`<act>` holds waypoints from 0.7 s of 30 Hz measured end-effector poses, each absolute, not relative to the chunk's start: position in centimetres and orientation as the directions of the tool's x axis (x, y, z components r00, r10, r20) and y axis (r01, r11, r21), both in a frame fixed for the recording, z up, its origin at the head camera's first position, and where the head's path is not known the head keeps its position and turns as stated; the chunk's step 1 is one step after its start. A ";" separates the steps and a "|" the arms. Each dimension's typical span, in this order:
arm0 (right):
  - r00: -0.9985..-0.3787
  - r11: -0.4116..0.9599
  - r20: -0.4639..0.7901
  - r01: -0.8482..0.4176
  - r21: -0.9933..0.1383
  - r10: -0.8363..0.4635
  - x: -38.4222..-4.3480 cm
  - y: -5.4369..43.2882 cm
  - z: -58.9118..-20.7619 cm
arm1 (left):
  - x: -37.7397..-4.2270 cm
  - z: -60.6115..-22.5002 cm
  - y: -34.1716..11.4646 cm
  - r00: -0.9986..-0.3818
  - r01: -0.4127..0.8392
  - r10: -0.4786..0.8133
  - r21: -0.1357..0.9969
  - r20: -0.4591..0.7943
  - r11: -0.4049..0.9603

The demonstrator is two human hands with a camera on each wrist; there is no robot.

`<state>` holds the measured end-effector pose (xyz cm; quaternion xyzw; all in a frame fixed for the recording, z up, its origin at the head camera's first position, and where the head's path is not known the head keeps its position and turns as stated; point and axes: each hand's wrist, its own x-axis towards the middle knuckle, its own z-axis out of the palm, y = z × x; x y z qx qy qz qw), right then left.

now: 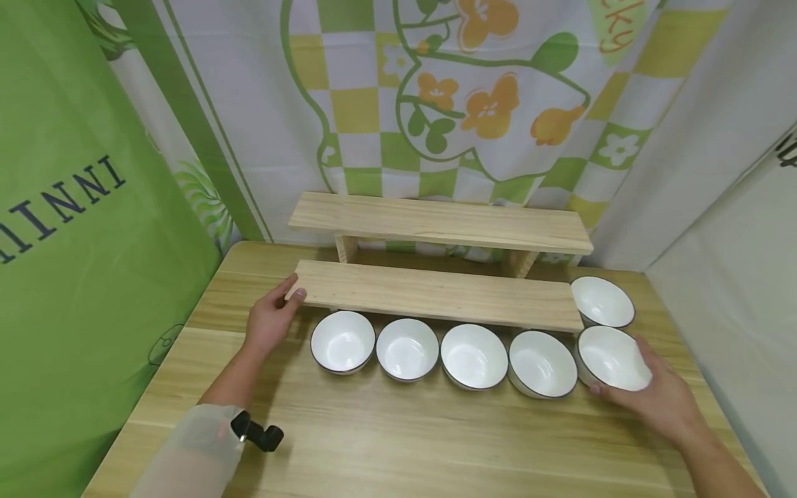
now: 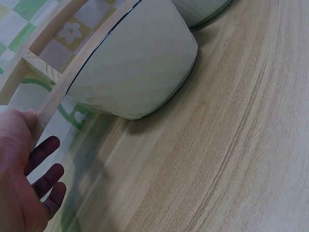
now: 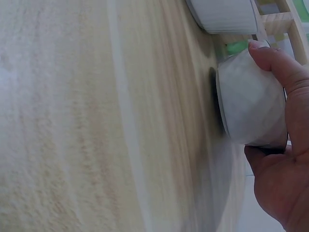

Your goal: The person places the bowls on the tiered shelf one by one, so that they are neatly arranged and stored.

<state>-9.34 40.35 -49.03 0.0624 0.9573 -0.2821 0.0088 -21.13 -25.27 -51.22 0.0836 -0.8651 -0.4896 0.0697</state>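
Note:
A two-tier wooden shelf (image 1: 438,294) stands on the table, and my left hand (image 1: 272,317) holds the left end of its lower board. In the left wrist view the thumb side of the left hand (image 2: 21,169) lies at the board's end while the other fingers hang loosely below. My right hand (image 1: 663,394) grips the rightmost white bowl (image 1: 613,356) of the front row, thumb on the near side and fingers round the right. The right wrist view shows this bowl (image 3: 251,101), dark-rimmed and faceted, close over the table.
Several matching bowls (image 1: 474,356) stand in a row along the shelf's front. Another bowl (image 1: 602,302) sits behind the held one, by the shelf's right end. The upper board (image 1: 438,221) is set back near a printed curtain (image 1: 355,104). A green cloth (image 1: 75,277) hangs at left.

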 end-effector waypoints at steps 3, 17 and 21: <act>-0.992 0.830 -0.057 0.128 -0.542 0.116 -9.3 40.6 -48.8 | -21.2 -51.3 -25.2 -0.975 -0.088 -0.221 0.859 0.030 0.505; -0.998 0.824 0.028 0.029 -0.566 0.054 -9.8 41.3 -46.8 | -21.0 -51.1 -25.2 -0.975 -0.084 -0.220 0.871 0.028 0.484; -0.998 0.809 0.009 0.041 -0.586 0.057 -10.0 41.2 -46.1 | -21.0 -51.2 -25.2 -0.977 -0.082 -0.214 0.878 0.023 0.471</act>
